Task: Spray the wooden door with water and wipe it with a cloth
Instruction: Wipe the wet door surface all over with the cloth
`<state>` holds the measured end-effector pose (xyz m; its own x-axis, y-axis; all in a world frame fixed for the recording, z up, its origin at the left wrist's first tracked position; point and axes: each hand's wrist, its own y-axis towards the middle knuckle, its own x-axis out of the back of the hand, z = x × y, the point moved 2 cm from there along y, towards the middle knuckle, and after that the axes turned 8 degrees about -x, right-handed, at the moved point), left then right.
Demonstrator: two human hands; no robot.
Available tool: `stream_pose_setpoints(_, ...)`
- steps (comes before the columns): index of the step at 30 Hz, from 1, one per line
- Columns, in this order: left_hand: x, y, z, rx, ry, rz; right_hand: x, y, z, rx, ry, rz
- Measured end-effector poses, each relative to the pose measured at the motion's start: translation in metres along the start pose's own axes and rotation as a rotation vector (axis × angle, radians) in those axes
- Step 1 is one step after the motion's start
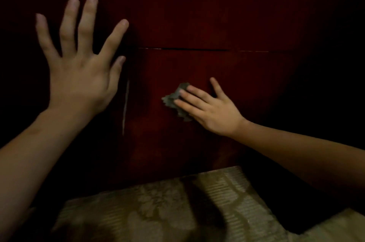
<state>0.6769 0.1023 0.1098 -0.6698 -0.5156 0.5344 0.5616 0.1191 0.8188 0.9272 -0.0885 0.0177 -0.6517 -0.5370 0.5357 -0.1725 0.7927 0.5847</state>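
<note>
The dark red wooden door [197, 24] fills the view, and a crumpled grey cloth [175, 99] lies against it under the straight fingers [189, 99] of the right hand [209, 109], which press it flat. Left of those fingers, well apart, the left hand [83, 72] is raised with fingers spread wide, holding nothing. Below the fingers lies a patterned fabric [177, 208].

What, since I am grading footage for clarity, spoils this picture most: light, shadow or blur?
Head view: mostly the dim light; the wooden door reads dark red only near the middle and the corners go black. Head view: slight softness on the left hand, right hand and cloth, yet all are readable. Head view: a dark shadow band crosses the patterned fabric below.
</note>
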Motion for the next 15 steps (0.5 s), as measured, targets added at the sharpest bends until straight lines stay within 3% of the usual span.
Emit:
stream_pose_setpoints(3, 0.007, -0.015, 0.023, 0.038, 0.034, -0.011, 0.016, 0.055, 0.065, 0.007, 0.080, -0.062)
stream_pose_setpoints(8, 0.015, -0.037, 0.056, 0.105, 0.061, -0.026, 0.010, 0.079, 0.148, 0.217, 0.087, 0.050)
stream_pose_setpoints(12, 0.019, -0.053, 0.071, 0.158, 0.066, -0.015, 0.014, 0.087, 0.129, 0.194, 0.066, 0.003)
stream_pose_setpoints(15, 0.022, -0.060, 0.084, 0.182, 0.070, -0.014, 0.040, 0.114, 0.073, -0.044, 0.072, -0.110)
